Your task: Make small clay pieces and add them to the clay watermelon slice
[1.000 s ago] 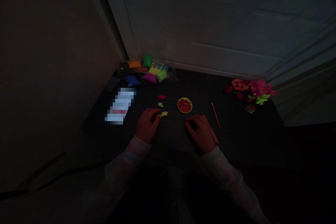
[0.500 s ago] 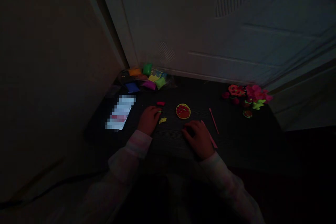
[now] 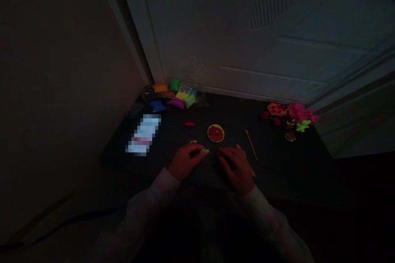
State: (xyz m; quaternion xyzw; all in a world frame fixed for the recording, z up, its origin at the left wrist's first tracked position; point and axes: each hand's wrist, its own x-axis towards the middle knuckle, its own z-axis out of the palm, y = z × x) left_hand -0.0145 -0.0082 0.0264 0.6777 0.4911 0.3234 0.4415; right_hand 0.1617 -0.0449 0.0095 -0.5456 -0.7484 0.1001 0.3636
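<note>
My left hand [image 3: 186,159] pinches a small yellow-green piece of modelling clay [image 3: 204,151] between thumb and fingertips, just above the dark table. Behind its knuckles another yellow clay scrap [image 3: 193,141] shows in part. My right hand [image 3: 237,169] is curled with thumb and fingers drawn together; something dark red may be at the fingertips, too dim to name. Between and beyond the hands lies a round red clay disc with a yellow rim [image 3: 215,133] and small specks on top. A short red clay roll [image 3: 189,124] rests to its left.
A pink tool [image 3: 251,144] lies right of the disc; another, flatter pink tool [image 3: 253,172] is partly under my right hand. Coloured clay packets [image 3: 177,103] sit at the back left, near a blurred bright phone-like rectangle [image 3: 144,134]. Clay flowers [image 3: 296,113] stand at the right.
My left hand has moved right and nearer to me, carrying the yellow-green clay piece towards my right hand. The right hand has barely shifted. The view has tilted slightly.
</note>
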